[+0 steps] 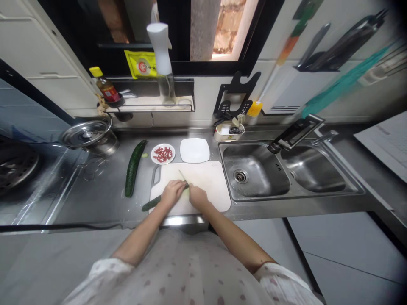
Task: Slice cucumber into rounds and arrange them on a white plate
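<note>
A cucumber (151, 203) lies aslant on the white cutting board (216, 182), its near end reaching past the board's left edge. My left hand (173, 192) is closed over it, pressing it to the board. My right hand (198, 198) grips a knife (182, 174), whose thin blade points away from me, crossing the cucumber's far end just beside my left fingers. The handle is hidden in my fist. Left of the board lies a second, whole cucumber (134, 168), with a small cut-off end piece (145, 155) near its tip.
Behind the board stand a round plate (154, 156) of chopped reddish meat and a white square plate (194, 150). A lidded steel pot (103, 144) stands at left. To the right is a double sink (254, 169) with a black faucet (291, 133). A shelf (143, 103) holds bottles.
</note>
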### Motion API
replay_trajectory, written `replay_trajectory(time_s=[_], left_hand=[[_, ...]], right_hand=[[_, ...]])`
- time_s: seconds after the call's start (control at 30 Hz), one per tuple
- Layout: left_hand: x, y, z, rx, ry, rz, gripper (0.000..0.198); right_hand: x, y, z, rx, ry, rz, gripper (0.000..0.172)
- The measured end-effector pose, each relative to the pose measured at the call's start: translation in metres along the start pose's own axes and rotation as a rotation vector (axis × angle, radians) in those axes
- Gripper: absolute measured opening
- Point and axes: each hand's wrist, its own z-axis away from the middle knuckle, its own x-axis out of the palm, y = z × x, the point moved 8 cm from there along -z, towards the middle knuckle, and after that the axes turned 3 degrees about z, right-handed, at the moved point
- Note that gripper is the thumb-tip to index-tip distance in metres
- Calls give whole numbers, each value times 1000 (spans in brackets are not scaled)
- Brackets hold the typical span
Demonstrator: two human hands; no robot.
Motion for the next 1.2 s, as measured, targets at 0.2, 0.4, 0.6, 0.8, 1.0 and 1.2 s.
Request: replay_trajectory(time_s=[0.2, 0.4, 0.6, 0.8, 1.0, 1.2], left_hand=[[1, -1, 0, -21, 1, 11, 22], [2, -1, 0, -9, 2, 15, 22], [1, -1, 0, -9, -2, 11, 23], [1, -1, -1, -3, -3, 4, 23], [-2, 3, -1, -1, -2, -1, 22], [-3, 4, -1, 10, 7, 1, 23]], right_hand=[[12, 9, 10, 8, 12, 13, 35], [11, 8, 11, 2, 5, 31, 35], [6, 4, 8, -8, -20, 35, 36], [5, 3, 4, -20, -31, 35, 35], [7, 4, 0, 12, -24, -1, 36], [6, 3, -4, 26, 5, -40, 37]])
